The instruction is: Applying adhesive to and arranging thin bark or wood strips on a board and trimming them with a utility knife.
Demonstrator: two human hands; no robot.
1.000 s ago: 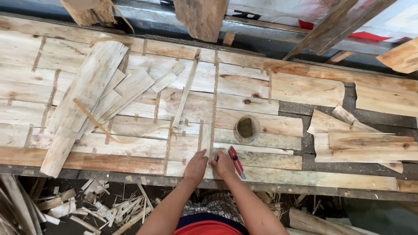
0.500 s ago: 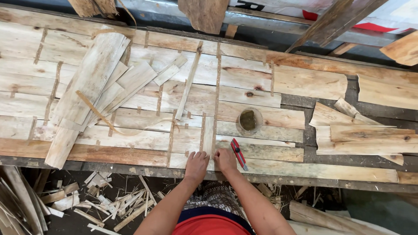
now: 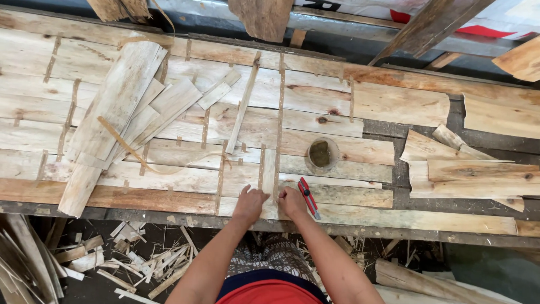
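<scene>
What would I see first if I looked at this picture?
You'd first see a long bench covered in pale sheets of thin wood joined by brown tape strips. At its near edge, the left hand and right hand press side by side on a narrow wood strip, with a red utility knife just right of them. A loose pile of wood pieces lies slanted on the left, and a small round cup sits behind the hands.

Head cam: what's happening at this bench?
A person leans over a long workbench covered with thin wood veneer sheets joined by strips of tape. Both hands press on a taped seam at the near edge: left hand, right hand. A red utility knife lies just right of the right hand, with a small round container beyond it. Loose veneer pieces are piled at left.
</scene>
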